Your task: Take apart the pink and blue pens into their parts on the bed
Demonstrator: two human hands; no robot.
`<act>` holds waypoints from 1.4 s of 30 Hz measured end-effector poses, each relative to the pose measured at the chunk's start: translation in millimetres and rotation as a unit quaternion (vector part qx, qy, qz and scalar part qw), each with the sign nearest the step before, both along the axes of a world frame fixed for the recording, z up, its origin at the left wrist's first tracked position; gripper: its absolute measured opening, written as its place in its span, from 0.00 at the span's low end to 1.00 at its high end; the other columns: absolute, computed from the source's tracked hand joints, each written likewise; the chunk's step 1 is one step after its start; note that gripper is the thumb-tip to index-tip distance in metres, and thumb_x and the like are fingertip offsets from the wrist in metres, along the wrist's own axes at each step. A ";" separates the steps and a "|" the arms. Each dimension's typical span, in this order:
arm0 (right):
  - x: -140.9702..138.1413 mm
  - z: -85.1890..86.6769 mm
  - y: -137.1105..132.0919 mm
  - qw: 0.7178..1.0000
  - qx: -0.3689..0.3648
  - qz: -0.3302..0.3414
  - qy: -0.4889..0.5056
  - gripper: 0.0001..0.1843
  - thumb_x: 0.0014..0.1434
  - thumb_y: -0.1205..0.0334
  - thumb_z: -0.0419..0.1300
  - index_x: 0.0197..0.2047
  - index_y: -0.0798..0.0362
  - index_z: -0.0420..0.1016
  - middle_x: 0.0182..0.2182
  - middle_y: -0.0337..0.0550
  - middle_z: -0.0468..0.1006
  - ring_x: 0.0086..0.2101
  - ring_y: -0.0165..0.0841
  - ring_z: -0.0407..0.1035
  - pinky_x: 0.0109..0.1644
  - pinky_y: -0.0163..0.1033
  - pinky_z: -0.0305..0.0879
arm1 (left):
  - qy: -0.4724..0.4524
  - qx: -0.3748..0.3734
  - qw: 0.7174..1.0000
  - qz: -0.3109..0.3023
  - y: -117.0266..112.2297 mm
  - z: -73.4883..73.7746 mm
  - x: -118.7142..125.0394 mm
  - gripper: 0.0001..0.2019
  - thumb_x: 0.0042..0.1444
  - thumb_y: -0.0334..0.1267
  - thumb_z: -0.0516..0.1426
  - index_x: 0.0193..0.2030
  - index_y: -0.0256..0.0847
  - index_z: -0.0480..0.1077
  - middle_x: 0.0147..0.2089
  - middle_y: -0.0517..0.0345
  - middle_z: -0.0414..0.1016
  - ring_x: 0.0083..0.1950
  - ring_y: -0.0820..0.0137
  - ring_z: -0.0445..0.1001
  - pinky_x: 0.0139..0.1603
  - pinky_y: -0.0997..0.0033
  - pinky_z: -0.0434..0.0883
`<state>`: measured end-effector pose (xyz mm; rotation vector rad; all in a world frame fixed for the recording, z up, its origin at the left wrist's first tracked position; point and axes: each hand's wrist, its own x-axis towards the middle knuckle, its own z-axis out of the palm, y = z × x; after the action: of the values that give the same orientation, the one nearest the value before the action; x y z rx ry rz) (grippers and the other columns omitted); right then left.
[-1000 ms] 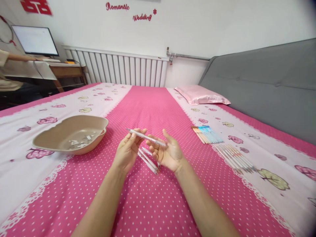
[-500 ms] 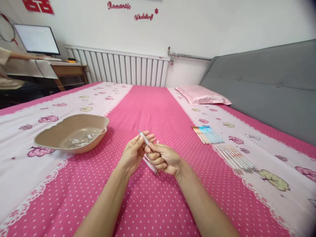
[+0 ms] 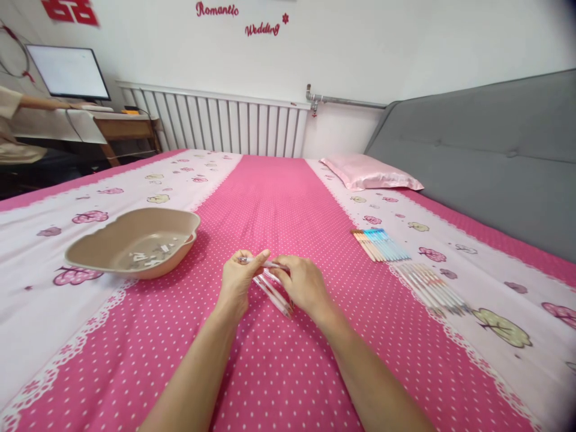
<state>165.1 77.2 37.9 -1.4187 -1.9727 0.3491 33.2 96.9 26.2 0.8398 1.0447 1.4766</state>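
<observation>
A slim whitish pen (image 3: 270, 264) lies crosswise between my two hands above the pink dotted bedspread. My left hand (image 3: 238, 277) pinches its left end between thumb and fingers. The fingers of my right hand (image 3: 302, 283) close on its right end. Below, on the bedspread, lie a few more pale pens (image 3: 274, 296), slanting down to the right and partly covered by my hands. Fine detail on the held pen is blurred.
A beige plastic basin (image 3: 130, 240) with small white pieces inside stands at left. To the right lie a row of blue and tan pens (image 3: 380, 245) and a row of whitish pens (image 3: 432, 289). A pink pillow (image 3: 369, 173) lies farther back. At far left, a person's arm (image 3: 45, 104) reaches onto a desk.
The pen has turned from steeply slanted to nearly level. My left hand has lowered slightly, and my right hand has rolled over so its back shows.
</observation>
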 end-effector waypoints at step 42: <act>23.1 -2.9 20.6 0.870 -0.132 -0.040 0.473 0.27 0.45 0.59 0.64 0.50 0.57 0.66 0.27 0.42 0.77 0.30 0.33 0.72 0.38 0.39 0.65 | 0.194 0.027 0.945 -0.261 -11.4 -0.6 13.6 0.20 0.51 0.52 0.56 0.38 0.35 0.69 0.33 0.51 0.77 0.26 0.67 0.75 0.26 0.70 0.70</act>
<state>188.2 97.8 35.0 -1.1307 -1.0726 1.0749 46.8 85.4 25.5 1.3672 0.9626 0.9099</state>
